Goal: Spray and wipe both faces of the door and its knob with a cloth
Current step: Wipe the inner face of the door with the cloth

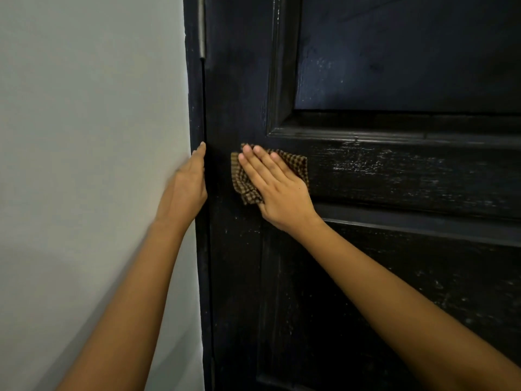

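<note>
A black panelled door (pixel 394 176) fills the right side of the view, its cross rail streaked with wet shine. My right hand (pixel 277 187) lies flat with straight fingers on a brown checked cloth (pixel 244 183), pressing it against the door's left stile at the cross rail. My left hand (pixel 187 187) rests with straight fingers on the black door frame (pixel 194 108) at the hinge side, beside the wall. The knob and any spray bottle are out of view.
A pale grey wall (pixel 90 136) takes up the left half. A metal hinge (pixel 202 29) sits at the top of the gap between frame and door. Raised mouldings border the upper panel (pixel 408 52) and the lower panel (pixel 366 306).
</note>
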